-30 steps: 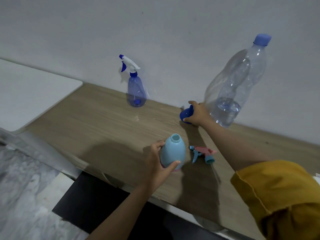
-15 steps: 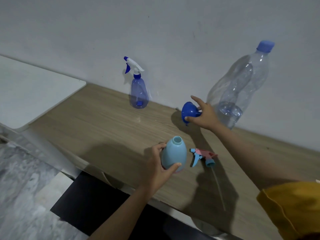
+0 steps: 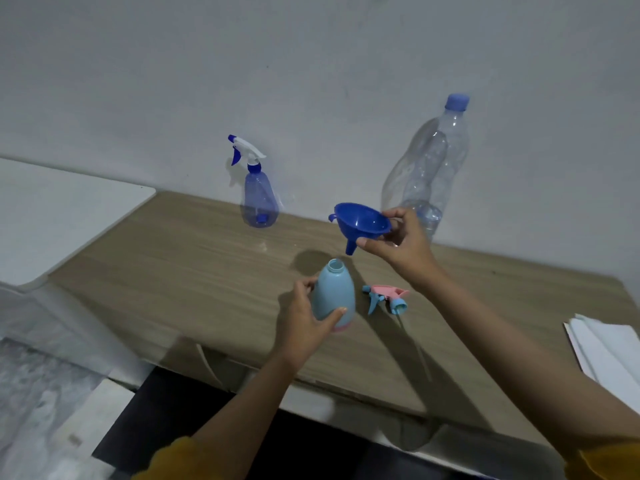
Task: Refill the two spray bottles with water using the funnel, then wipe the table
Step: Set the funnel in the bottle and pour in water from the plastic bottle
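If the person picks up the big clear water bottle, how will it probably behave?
The clear water bottle looks mostly empty, so it is probably light and tips easily. Its thin walls already look dented, so they would likely flex when squeezed.

This looks like a room in a home. A plain wooden table (image 3: 180,271) stands against a bare white wall (image 3: 311,81). Next to it is a smaller white table (image 3: 52,209). The floor (image 3: 38,393) looks like grey and white marble, with a dark mat (image 3: 166,420) under the table. On the table are simple house things: a blue spray bottle (image 3: 259,199), a big clear water bottle (image 3: 433,168) and some white papers (image 3: 609,351) at the edge. No machines or shop shelves can be seen.
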The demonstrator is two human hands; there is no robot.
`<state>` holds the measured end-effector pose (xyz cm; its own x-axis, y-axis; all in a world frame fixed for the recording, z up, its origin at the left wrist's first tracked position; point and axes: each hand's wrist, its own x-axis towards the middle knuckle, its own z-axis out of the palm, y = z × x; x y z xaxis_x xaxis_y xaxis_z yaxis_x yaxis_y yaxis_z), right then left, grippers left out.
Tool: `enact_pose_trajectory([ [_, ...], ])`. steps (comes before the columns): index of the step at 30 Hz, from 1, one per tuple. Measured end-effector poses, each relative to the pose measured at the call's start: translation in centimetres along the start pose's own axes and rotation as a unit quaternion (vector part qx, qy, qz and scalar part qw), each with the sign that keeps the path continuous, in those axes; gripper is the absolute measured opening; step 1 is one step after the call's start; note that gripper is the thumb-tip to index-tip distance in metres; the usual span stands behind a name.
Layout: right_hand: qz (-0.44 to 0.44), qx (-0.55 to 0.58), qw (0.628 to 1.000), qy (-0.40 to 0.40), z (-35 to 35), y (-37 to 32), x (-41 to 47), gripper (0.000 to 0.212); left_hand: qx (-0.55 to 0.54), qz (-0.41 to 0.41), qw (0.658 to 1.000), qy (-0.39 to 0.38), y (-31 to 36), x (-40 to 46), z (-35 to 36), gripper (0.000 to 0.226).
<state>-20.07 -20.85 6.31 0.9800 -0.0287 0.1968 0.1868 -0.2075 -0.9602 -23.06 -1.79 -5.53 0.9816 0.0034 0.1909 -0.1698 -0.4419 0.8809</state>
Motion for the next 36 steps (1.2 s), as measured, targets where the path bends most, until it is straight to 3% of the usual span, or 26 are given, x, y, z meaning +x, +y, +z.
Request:
enact_pose_trajectory([
  [18, 0.001, -0.117, 0.993, -0.007, 2.3, -1.3, -2.6, 0.064, 0.041, -0.041, 0.998, -0.018, 1.9, -0.3, -0.7, 0.065],
  [32, 0.015, -0.164, 0.985, -0.045, 2.6, -0.5, -2.9, 0.066, -0.008, -0.056, 0.998, -0.034, 3.5, -0.6, -1.7, 0.065],
  [36, 0.020, -0.164, 0.984, -0.065, 2.1, -0.5, -2.7, 0.069, -0.061, -0.032, 0.997, -0.027, 4.2, -0.5, -2.7, 0.077],
])
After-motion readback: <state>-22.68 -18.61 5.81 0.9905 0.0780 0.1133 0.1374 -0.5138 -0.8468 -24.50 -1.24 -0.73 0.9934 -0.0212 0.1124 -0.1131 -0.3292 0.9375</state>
